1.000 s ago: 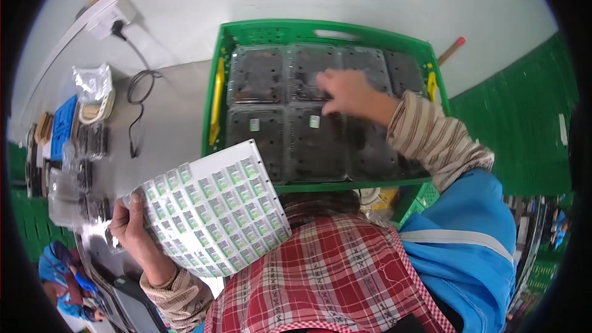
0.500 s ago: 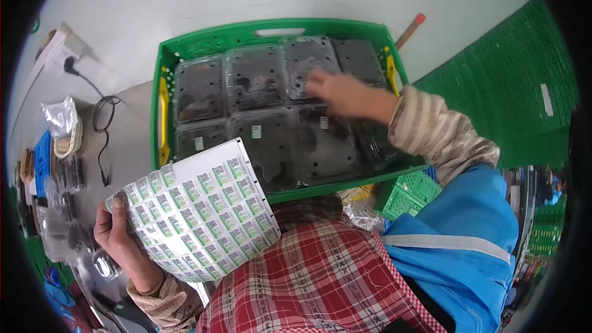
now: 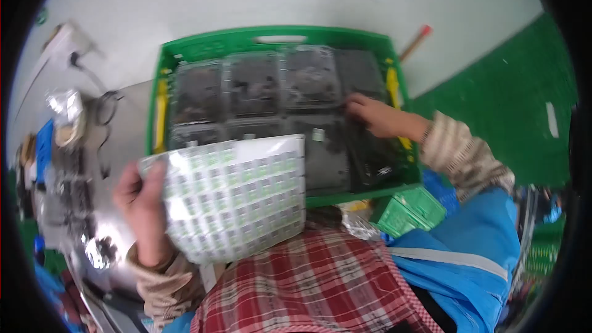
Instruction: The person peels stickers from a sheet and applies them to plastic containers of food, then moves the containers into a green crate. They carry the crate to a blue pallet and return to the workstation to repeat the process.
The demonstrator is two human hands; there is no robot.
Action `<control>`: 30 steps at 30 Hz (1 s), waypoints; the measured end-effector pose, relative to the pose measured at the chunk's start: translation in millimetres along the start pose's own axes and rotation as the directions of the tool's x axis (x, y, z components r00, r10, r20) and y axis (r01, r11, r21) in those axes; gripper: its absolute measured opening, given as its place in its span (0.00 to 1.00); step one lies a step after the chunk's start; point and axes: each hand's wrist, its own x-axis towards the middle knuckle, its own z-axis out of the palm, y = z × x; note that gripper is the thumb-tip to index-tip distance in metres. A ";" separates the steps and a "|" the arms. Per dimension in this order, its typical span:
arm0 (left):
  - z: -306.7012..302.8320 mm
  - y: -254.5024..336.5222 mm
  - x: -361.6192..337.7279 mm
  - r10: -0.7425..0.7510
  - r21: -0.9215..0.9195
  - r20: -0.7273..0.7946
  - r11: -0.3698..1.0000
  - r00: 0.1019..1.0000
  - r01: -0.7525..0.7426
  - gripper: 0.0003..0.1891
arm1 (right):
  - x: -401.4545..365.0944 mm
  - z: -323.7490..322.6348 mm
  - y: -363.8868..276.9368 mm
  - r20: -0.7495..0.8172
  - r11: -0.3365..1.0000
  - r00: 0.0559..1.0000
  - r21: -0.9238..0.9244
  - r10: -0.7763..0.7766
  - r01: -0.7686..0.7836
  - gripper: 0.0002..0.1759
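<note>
My left hand (image 3: 145, 200) grips the left edge of a white sheet of stickers (image 3: 237, 200), printed in rows with green-and-grey code labels. The sheet covers part of the green crate (image 3: 216, 37). Inside the crate, clear plastic clamshell boxes (image 3: 311, 77) with dark contents sit in two rows. A small label (image 3: 318, 134) sticks to one front-row box. My right hand (image 3: 373, 116) is at the crate's right side, fingers bent together at the far edge of the front right box (image 3: 373, 157). Whatever is between these fingertips is hidden.
At left, a black cable (image 3: 106, 111) and a silvery plastic bag (image 3: 65, 108) lie on the metal table. A red-tipped stick (image 3: 419, 40) leans behind the crate. A smaller green basket (image 3: 410, 209) stands below the crate's front right corner.
My right hand has moved right and nearer, from the third far-row box to the front right box. My left hand has shifted right with the sheet, which now lies more level.
</note>
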 end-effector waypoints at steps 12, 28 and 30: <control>43.7 28.2 -14.3 0.308 -0.001 0.185 0.950 0.933 -0.313 0.04 | 57.6 -39.6 -174.3 -0.417 0.718 0.890 0.562 -0.183 0.411 0.25; 42.8 15.2 -15.4 0.091 0.163 0.114 0.981 0.989 -0.109 0.04 | 75.6 -31.5 -197.7 -0.681 0.924 0.661 -0.060 -0.315 0.378 0.06; 52.1 21.6 -14.9 0.005 0.043 0.085 0.999 0.996 -0.008 0.05 | 78.1 -19.6 -190.4 -0.721 0.898 0.550 -0.247 -0.421 0.364 0.09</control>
